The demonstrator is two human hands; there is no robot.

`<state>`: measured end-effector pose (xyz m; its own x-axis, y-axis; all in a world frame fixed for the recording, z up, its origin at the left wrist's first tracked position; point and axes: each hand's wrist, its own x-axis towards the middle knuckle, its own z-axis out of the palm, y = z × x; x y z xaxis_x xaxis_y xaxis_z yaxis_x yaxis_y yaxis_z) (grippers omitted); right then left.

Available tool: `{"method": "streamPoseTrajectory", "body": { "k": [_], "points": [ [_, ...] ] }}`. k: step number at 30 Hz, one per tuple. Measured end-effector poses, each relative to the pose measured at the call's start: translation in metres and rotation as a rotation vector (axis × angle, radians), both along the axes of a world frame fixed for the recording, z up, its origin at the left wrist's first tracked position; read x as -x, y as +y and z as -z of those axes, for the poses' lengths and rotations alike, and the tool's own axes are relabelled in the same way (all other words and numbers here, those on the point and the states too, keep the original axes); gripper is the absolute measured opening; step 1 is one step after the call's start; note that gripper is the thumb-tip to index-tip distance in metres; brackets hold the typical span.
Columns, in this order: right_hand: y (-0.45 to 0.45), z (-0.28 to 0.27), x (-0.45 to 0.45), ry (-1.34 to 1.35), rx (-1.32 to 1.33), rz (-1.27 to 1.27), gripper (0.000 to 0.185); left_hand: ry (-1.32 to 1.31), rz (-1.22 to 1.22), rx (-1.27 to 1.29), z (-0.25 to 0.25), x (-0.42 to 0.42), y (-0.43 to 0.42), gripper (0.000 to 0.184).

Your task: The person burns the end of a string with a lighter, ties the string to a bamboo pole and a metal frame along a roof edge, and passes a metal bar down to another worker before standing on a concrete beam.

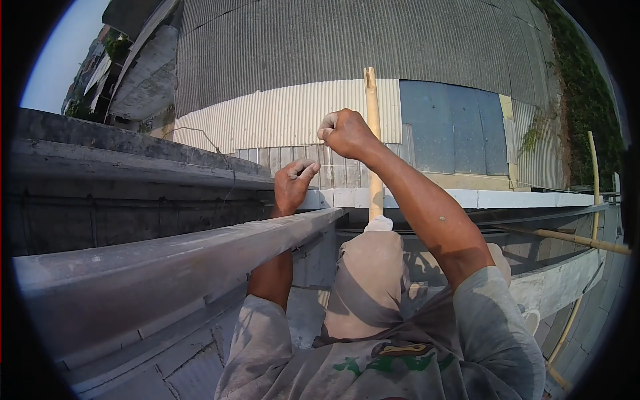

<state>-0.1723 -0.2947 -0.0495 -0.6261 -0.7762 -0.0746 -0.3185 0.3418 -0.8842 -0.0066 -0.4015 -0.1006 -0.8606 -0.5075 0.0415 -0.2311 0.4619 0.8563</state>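
My right hand (347, 137) is raised above the left, its fingers curled in and thumb against the forefinger; the back of the hand faces me, so I can't tell whether anything is gripped inside. My left hand (295, 185), lower and nearer, pinches what looks like a thin string (343, 166) between thumb and forefinger. The string lies just below the right hand, its long axis running sideways from the left fingertips toward the right; against the pale sheeting I soon lose it, and my right forearm cuts across its path.

Beyond that forearm, which crosses in front of it, a bamboo pole (371, 100) points straight away from me, its far end notched. Its near end meets something white by my knee (367, 273), hard to make out. A grey beam (180, 250) hides part of my left forearm. Corrugated roofing (367, 40) spreads ahead, cut off by the dark lens edge.
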Motion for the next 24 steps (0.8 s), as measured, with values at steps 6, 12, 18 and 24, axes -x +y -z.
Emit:
{"method": "streamPoseTrajectory", "body": {
  "k": [6, 12, 18, 24],
  "points": [
    [0.011, -0.002, 0.004, -0.134, 0.014, 0.169, 0.016, -0.018, 0.013, -0.106, 0.002, -0.001, -0.001, 0.027],
    [0.021, 0.0, 0.004, -0.072, 0.025, 0.241, 0.017, 0.009, 0.068, -0.049, -0.005, 0.003, 0.0, 0.026],
    [0.041, -0.019, -0.014, -0.032, 0.014, 0.198, 0.017, -0.035, 0.036, 0.047, -0.01, 0.002, -0.005, 0.02],
    [0.081, 0.003, -0.059, -0.261, 0.187, 0.214, 0.013, -0.018, 0.016, -0.067, -0.028, 0.004, -0.001, 0.023]
  ]
}}
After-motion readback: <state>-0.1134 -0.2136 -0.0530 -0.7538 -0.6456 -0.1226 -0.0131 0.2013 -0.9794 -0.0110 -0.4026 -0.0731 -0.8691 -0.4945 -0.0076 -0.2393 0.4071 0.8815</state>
